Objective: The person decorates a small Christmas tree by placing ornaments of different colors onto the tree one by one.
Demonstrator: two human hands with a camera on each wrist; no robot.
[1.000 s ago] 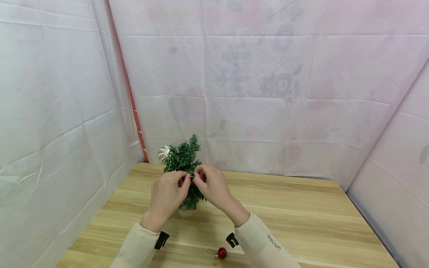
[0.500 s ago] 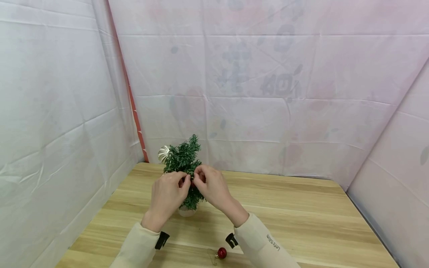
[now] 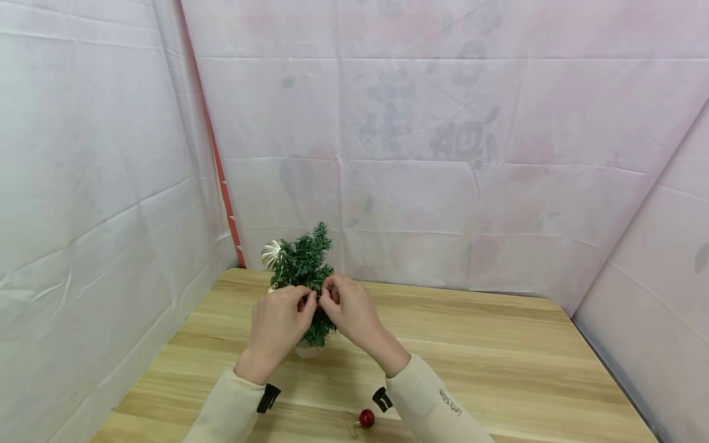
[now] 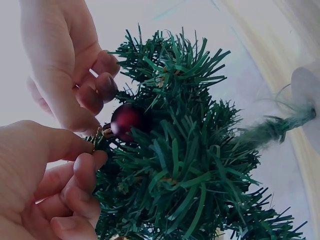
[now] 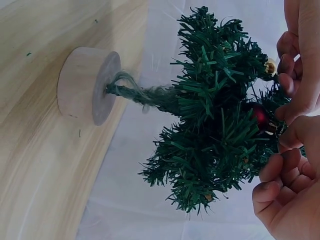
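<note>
A small artificial Christmas tree (image 3: 303,258) stands upright on its pale round base (image 5: 82,85). Among its front branches sits a dark red bauble (image 4: 126,121) with a gold cap and a thin gold cord (image 4: 96,139). My left hand (image 3: 279,323) pinches this cord between thumb and index finger, close to the cap. From the other side my right hand (image 3: 354,311) pinches at the same cord, its thumb nearly meeting the left one. The hands hide the bauble almost wholly in the head view.
A ribbed pale-gold bauble (image 3: 271,255) hangs at the tree's upper left, with a smaller gold one (image 5: 270,66) lower down. Another red bauble (image 3: 366,418) with a cord lies near the front of the wooden table (image 3: 471,351). White cloth walls (image 3: 443,209) surround the table.
Both hands have shifted slightly down and their fingertips have stayed close together. A bit of gold now shows beside the left hand. The loose red bauble has not moved.
</note>
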